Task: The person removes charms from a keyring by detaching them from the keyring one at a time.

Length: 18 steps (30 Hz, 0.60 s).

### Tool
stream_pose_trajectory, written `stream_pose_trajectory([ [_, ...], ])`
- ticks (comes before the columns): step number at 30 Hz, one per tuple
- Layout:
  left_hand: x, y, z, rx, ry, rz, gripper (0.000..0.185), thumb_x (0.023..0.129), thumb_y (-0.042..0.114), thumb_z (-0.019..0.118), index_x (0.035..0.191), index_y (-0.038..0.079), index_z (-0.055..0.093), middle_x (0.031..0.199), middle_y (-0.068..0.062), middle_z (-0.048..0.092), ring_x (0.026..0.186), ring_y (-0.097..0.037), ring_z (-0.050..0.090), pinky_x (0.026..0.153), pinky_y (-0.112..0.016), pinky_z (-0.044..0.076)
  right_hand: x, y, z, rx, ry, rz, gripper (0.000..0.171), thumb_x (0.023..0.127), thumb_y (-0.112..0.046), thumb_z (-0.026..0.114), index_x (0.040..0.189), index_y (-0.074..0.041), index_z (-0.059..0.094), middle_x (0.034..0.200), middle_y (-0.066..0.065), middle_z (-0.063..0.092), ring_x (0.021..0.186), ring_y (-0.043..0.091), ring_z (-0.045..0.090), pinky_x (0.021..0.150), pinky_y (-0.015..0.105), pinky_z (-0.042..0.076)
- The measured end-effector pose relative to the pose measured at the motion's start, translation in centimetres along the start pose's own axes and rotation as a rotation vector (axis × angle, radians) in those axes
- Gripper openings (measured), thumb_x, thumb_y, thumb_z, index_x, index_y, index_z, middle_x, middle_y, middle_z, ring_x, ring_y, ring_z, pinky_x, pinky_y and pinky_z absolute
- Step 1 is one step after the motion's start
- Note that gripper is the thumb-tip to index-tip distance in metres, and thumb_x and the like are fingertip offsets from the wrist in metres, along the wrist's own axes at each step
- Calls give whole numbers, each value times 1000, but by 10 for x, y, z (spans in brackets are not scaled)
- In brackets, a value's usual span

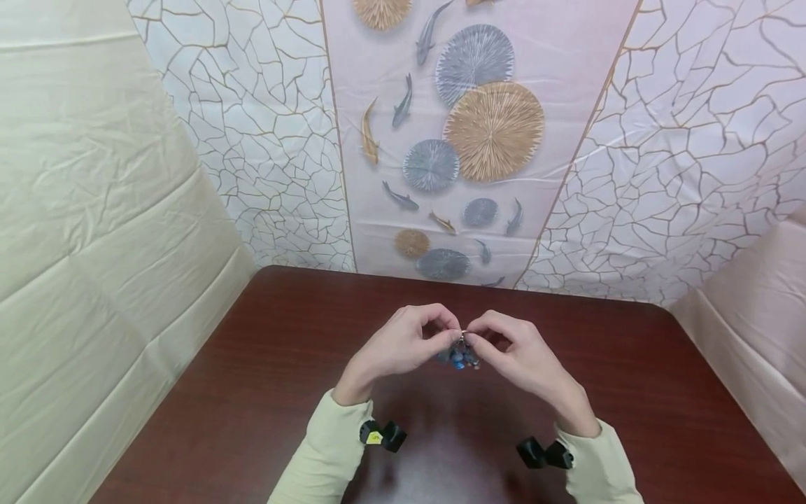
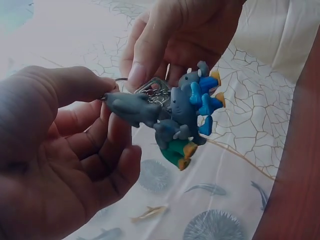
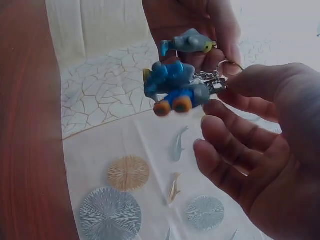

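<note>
From my seat I see the left hand (image 1: 403, 346) with thumb and forefinger pinched together on a small metal key ring (image 2: 120, 80), the other fingers curled loosely beneath it; the right hand (image 1: 516, 353) meets it fingertip to fingertip, its thumb and forefinger nipping the same ring from the 3 o'clock side in the head view, while its remaining fingers (image 3: 225, 145) hang spread and relaxed in the right wrist view. Below the ring, on short chain links (image 3: 207, 77), dangles a cluster of toy charms (image 1: 461, 355): grey shark-like figures (image 2: 132, 107), a blue one with orange feet (image 3: 172, 92), and a green piece (image 2: 177, 150) at the bottom. The cluster's long axis runs roughly vertical, ring at 12 o'clock and charms toward 6 o'clock, though one grey figure sticks out sideways, toward the left palm in the left wrist view. I see no container anywhere; the cluster hangs free in the air above the middle of the dark red-brown table (image 1: 252, 392), not touching it. Around the hands the tabletop lies open on all sides, with its far edge at 12 o'clock meeting a patterned cloth backdrop (image 1: 478, 140) with fish and round discs, cream sheeting (image 1: 94, 210) at 9 o'clock and more (image 1: 755, 315) at 3 o'clock. Pale green sleeves (image 1: 327, 455) cover both forearms at 6 o'clock.
</note>
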<state>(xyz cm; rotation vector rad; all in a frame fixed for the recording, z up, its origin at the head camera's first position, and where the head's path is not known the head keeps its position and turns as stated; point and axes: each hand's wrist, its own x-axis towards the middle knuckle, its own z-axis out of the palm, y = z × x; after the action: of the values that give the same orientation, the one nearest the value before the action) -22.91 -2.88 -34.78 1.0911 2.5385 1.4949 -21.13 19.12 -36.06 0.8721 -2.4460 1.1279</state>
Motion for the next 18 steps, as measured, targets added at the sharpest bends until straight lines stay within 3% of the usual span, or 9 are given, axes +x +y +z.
stream_pose_trajectory([
  [9,-2,5,0,21,-12,18,7,92,17,68,98,16,68,84,5,68,76,-3,60,69,-20,51,0,-4,-4,-9,81,-62,17,89,-6,69,92,-23,69,85,-11,65,71,1,57,58,17,49],
  [18,-6,16,0,229,26,67,6,92,11,66,97,12,68,85,5,63,75,-5,56,66,-17,49,-1,-9,-2,22,136,-69,20,87,-1,70,92,-20,69,84,-5,67,67,3,57,55,17,48],
])
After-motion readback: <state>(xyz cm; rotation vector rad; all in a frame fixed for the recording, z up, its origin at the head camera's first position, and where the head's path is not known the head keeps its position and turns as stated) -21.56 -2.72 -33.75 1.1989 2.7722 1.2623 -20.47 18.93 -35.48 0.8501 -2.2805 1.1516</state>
